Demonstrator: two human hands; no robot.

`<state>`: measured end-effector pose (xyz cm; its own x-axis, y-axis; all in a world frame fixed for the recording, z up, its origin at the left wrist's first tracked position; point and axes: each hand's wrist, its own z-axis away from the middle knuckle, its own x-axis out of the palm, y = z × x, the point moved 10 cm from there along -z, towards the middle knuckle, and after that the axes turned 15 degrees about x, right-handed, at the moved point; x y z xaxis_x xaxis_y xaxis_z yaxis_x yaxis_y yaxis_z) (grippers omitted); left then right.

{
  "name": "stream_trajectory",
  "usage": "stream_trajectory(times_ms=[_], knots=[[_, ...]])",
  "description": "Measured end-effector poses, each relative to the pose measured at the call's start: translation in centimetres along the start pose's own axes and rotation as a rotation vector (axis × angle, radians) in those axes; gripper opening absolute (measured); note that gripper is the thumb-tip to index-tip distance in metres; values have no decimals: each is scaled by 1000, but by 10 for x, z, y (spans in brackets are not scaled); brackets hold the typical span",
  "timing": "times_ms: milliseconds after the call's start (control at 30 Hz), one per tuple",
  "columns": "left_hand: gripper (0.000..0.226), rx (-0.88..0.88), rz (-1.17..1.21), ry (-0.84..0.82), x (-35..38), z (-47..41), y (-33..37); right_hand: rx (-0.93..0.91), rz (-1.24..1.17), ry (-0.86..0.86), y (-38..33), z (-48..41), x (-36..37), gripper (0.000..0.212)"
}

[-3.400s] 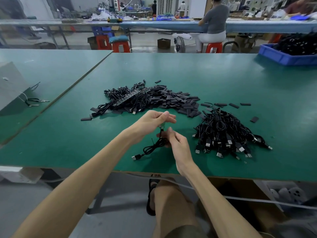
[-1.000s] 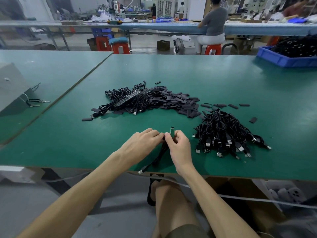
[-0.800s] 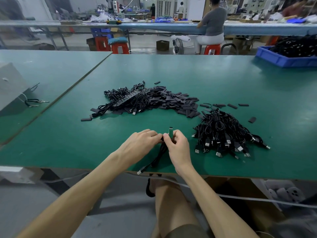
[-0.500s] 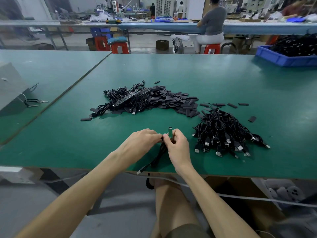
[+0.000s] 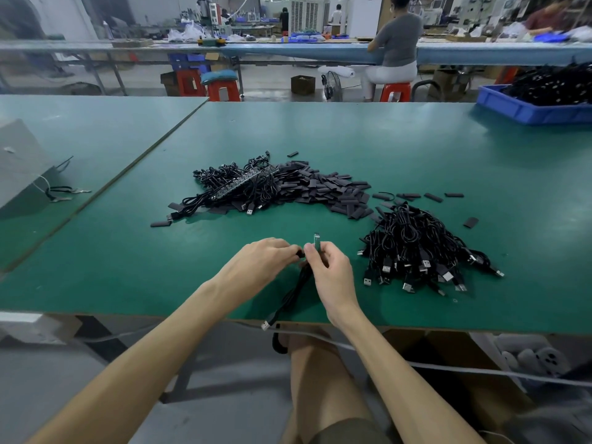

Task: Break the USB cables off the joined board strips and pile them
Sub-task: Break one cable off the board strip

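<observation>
My left hand (image 5: 261, 262) and my right hand (image 5: 330, 272) meet near the table's front edge. The right hand pinches a small green board piece (image 5: 317, 242) that sticks up above its fingers. The left hand pinches the black cable (image 5: 293, 291) right beside that piece; the cable trails toward me, its white plug hanging over the table edge. A pile of loose black USB cables (image 5: 416, 251) lies to the right. Further back, a long board strip (image 5: 245, 182) rests on tangled cables.
A heap of small black rectangular pieces (image 5: 323, 190) spreads behind my hands, with a few strays to the right. A blue bin (image 5: 531, 112) of black cables stands at the far right corner. A grey box (image 5: 19, 168) sits at the left. A person sits at another bench beyond.
My hands came down and together near the table's front edge, and the cable now hangs straight toward me. In the last second both hands have barely moved.
</observation>
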<state>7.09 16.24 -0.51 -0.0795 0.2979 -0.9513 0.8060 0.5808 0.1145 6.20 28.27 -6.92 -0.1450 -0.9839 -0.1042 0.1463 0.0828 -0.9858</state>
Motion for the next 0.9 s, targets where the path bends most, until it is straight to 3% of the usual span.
stream_trajectory(times_ms=[300,467,633,767,900], knots=[[20,-123,312,345,-15,20,-32,-15,-128,-125,-3,-1,8,12],[24,-130,294,347,-18,25,-35,-29,-149,-148,-2,-4,10,22],[35,-98,205,317,-26,25,-28,-26,-83,-171,-1,-5,15,49],[22,-63,167,274,-24,21,-30,-17,-27,-185,0,-5,18,29],[20,-42,186,266,-26,15,-32,-32,1,-202,-2,-4,20,29]])
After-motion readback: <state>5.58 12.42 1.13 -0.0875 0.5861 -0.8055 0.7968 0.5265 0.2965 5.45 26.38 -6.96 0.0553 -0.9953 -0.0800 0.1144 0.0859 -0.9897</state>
